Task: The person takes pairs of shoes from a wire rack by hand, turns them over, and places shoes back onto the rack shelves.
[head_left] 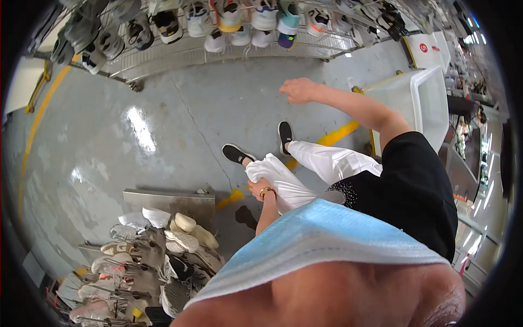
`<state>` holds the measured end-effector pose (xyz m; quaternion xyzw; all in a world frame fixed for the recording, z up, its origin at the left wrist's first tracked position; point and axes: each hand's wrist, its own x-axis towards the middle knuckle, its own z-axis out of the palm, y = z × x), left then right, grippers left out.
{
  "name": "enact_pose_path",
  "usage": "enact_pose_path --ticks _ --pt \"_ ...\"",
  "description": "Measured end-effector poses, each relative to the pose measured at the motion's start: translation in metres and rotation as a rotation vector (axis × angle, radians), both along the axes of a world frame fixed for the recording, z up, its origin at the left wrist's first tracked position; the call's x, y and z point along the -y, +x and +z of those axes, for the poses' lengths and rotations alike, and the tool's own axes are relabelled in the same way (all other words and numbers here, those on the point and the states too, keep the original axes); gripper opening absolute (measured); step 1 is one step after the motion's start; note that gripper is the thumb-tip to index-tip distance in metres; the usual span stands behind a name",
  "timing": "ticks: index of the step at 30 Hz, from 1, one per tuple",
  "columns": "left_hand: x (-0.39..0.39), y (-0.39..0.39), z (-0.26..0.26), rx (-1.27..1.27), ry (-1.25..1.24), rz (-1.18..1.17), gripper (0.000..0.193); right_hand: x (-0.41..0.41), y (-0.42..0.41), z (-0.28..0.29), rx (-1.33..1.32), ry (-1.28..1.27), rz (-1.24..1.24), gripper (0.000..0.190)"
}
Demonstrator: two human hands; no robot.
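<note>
My right hand [299, 90] hangs over the grey floor with its fingers loosely curled; I see nothing in it. Down at the knee, my left hand [261, 189] has the cloth of a white trouser leg [282, 184] between thumb and fingers. A beaded bracelet [267, 192] circles that wrist. Both feet stand on the floor in black slip-on shoes [236, 153]. A pale blue face mask [322, 229] covers part of the lower view and hides the left upper arm.
A wheeled wire rack [163, 57] of sneakers [229, 16] runs along the top. At lower left, metal holders [143, 265] carry several shoe uppers [110, 261] beside a metal plate [167, 202]. A white plastic bin [429, 102] stands right. Yellow lines [339, 133] mark the floor [163, 118].
</note>
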<state>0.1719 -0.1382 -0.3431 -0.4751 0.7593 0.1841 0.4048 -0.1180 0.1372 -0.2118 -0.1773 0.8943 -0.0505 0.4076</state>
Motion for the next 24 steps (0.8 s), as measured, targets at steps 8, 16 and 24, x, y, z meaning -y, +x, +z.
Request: enact_pose_path --ticks 8,16,24 --pt "-0.005 0.007 0.011 -0.030 0.053 -0.039 0.051 -0.069 -0.060 0.065 -0.925 -0.393 -0.390 0.037" --pt "0.071 0.012 -0.055 -0.110 0.405 -0.647 0.033 -0.012 -0.183 0.222 -0.339 -0.056 -0.777 0.046" --pt "0.186 -0.258 0.000 -0.694 0.266 -0.387 0.045 -0.015 -0.062 0.241 -0.724 -0.426 -0.576 0.036"
